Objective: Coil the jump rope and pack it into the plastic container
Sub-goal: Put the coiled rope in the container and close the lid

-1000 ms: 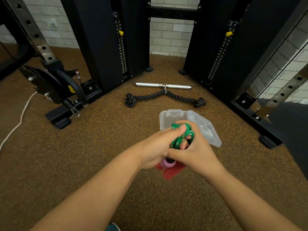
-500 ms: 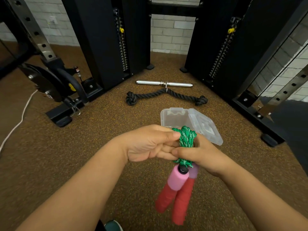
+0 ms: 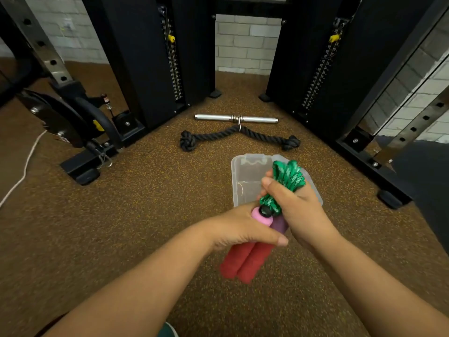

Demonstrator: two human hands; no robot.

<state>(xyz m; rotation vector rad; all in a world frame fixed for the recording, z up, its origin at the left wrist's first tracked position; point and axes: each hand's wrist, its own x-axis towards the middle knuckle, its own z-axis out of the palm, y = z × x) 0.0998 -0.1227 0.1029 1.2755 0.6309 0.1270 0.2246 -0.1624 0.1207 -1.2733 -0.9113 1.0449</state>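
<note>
The right hand (image 3: 297,210) is closed tight round the green rope (image 3: 288,178), which is folded into a fat bunch. The loops stick out above the fist, and the rope ends come out below it. The left hand (image 3: 239,231) is wrapped round the two handles (image 3: 245,261), just below the right fist & touching it. The handles are pink and purple at the top, red lower down, and they lie side by side. Their red ends poke out under the left hand and look blurry.

The clear plastic container (image 3: 243,176) sits open on the brown floor, right behind & under the rope bunch. Its lid lies flat on the far side of the right hand, mostly hidden. The box looks just about bare inside.

How to do this bit well, I think: keep the right fist squeezed so the loops don't spring apart. Fold the handles up next to the rope w/ the left hand so it all makes one short bundle. Then push it down into the box, loops first, and let go only when it's lying flat inside.

Writing: none that can be read. No brand or label shows on the rope, the handles or the box.
</note>
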